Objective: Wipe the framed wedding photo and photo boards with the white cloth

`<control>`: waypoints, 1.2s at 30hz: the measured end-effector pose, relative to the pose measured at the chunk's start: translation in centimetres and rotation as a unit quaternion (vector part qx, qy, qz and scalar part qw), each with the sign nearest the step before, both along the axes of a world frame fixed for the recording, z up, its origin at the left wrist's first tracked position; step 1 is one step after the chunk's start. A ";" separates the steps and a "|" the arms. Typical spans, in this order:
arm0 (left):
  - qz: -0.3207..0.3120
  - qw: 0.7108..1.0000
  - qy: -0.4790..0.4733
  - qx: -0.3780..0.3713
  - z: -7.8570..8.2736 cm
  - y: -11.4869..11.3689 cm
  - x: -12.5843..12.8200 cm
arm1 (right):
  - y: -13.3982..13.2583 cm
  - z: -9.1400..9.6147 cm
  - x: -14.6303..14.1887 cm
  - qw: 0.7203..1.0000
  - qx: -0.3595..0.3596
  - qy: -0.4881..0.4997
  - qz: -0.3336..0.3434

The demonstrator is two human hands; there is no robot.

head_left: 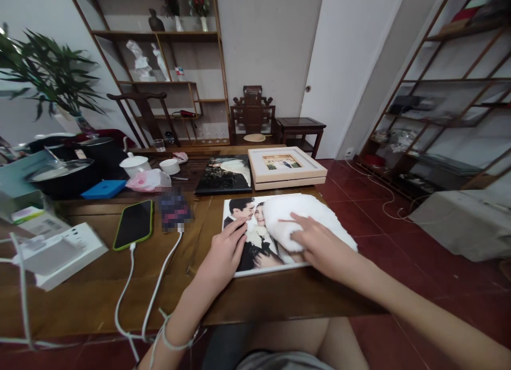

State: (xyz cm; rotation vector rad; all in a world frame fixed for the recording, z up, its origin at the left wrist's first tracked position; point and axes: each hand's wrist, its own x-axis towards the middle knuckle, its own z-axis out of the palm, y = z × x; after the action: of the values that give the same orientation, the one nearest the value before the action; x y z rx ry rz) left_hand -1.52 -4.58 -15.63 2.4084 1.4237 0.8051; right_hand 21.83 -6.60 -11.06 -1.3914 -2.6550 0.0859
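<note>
A large photo print of a couple (255,242) lies flat on the wooden table (99,290) near its front edge. A white fluffy cloth (297,210) covers the print's right half. My right hand (319,245) rests on the cloth's lower part, fingers stretched out and pressing on it. My left hand (225,253) lies on the print's left edge, fingers loosely spread and flat on the picture.
Behind the print lie a dark photo album (225,175) and a pale framed picture box (285,167). A phone with a green case (133,223) and white cables (131,301) lie to the left, beside a white box (59,253), pots and cups. Shelves line the walls.
</note>
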 end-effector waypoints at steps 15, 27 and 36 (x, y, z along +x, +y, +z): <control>-0.002 1.000 0.001 0.016 0.5 -0.1 0.0 | 7.7 2.5 -8.5 0.986 -0.011 0.008 0.166; 0.020 0.999 -0.044 -0.026 0.4 -0.2 0.2 | 6.1 0.4 0.2 0.999 0.030 -0.012 0.024; 0.033 0.998 -0.005 -0.044 0.2 -0.9 0.4 | 2.0 -1.1 0.5 0.999 0.033 -0.005 0.038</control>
State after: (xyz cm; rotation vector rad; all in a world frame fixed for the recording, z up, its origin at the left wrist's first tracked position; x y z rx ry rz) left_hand -1.08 -5.46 -15.42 2.3006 1.5086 0.7520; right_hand 22.33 -4.60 -12.18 -1.2754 -2.6928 0.0000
